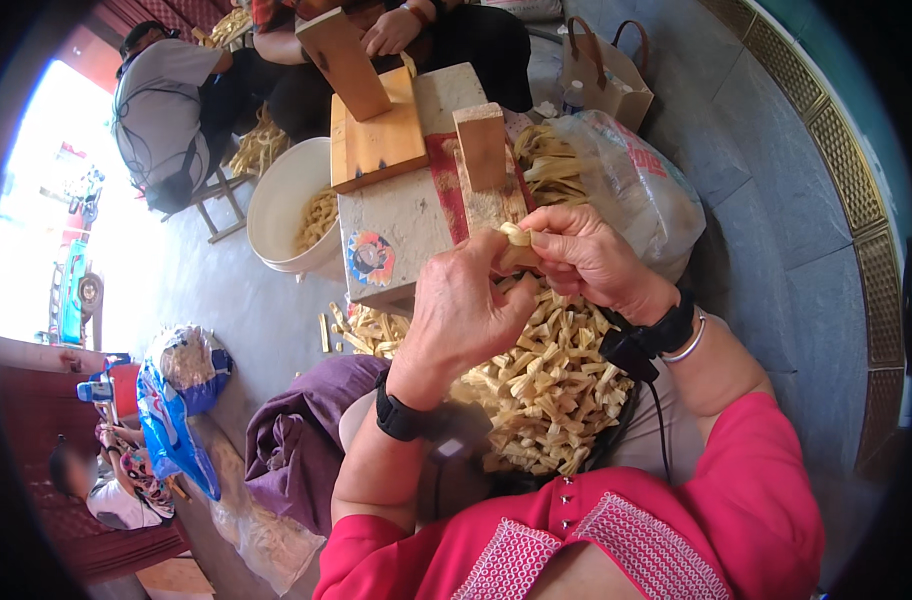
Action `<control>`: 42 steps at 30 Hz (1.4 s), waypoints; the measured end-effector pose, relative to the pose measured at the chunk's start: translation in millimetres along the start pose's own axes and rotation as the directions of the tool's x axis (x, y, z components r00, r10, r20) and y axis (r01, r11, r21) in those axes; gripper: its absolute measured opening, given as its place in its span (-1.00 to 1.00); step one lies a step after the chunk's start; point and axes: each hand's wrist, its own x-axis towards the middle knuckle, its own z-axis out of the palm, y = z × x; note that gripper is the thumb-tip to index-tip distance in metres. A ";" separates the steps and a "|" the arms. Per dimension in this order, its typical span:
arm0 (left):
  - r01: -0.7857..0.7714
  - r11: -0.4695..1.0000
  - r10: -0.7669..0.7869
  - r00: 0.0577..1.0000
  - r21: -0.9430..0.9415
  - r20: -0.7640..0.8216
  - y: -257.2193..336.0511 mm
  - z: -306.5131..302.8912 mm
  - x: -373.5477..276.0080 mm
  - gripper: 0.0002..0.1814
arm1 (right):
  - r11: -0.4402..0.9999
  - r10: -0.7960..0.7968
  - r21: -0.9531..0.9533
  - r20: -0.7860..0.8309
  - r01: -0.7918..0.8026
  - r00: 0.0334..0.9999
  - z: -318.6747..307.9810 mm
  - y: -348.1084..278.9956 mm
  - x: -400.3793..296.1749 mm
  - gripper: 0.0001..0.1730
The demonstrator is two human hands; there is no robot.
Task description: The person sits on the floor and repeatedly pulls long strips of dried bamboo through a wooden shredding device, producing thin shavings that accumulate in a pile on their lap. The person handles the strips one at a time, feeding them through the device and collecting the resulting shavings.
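Between my two hands, a pale yellow strip point(516, 236) is bent into a small loop or knot. My left hand point(463, 304) pinches one side of it, thumb and fingers curled in. On the other side, the thumb and fingertips of my right hand point(587, 251) grip it. Below both hands, on my lap, lies a large heap of short knotted dried strips point(546, 382) in a dark holder, its rim partly hidden. Just beyond my fingers stands an upright wooden block point(481, 146) fixed to a rough board point(493, 202) on the bench.
The stone-like bench point(396, 217) also holds a wooden stand point(381, 135). A white bucket point(265, 217) with strips stands left; a plastic bag point(651, 195) and long strips point(550, 169) lie right. A co-worker's hand point(391, 31) is across the bench. Purple cloth point(298, 442) lies left.
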 end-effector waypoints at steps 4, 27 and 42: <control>-0.006 1.000 0.006 1.000 -0.018 0.003 -19.6 4.1 3.6 -0.72 | 0.957 -0.069 -0.283 0.005 0.068 0.998 5.8 0.6 -1.6 -0.79; 0.001 0.993 -0.046 0.920 0.115 0.390 -22.2 -20.0 15.2 -0.78 | 0.575 -0.245 -0.797 0.045 0.183 0.968 -16.8 -21.4 -0.5 -0.79; 0.073 0.856 -0.187 0.966 0.512 0.176 -46.8 -6.2 21.0 -0.67 | 0.065 -0.518 -0.994 0.038 0.084 0.854 -46.2 17.3 64.3 -0.73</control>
